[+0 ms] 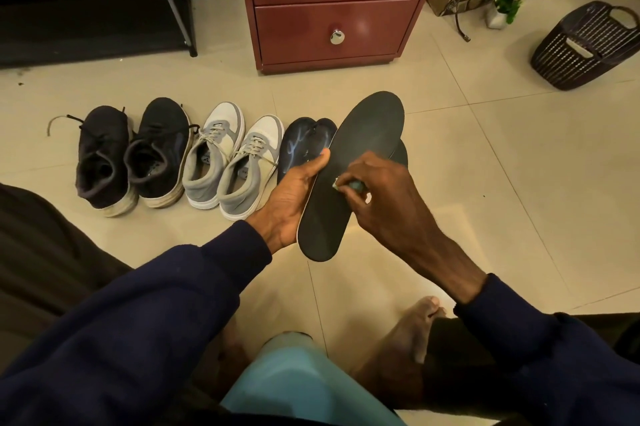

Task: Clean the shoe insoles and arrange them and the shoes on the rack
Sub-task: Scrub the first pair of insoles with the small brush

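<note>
One head-worn wide-angle view looks forward and steeply down, close over the tiled floor point(485, 183).

Navy sleeves point(180, 290), bare feet point(412, 339)

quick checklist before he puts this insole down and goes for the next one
1. Insole held firm: ok. The left hand cups the black insole from the side in a firm grip.
2. Wiping contact: ok. The right hand presses a small cloth or sponge on its surface.
3. Insole clean all over: cannot tell, surface too dark.
4. Next insole within reach: ok. Another insole lies under the held one, beside the dark patterned pair.
5. Shoes lined up: ok. Black sneakers and grey sneakers sit in a row.
6. Rack shelf free: cannot tell, too dark.
</note>
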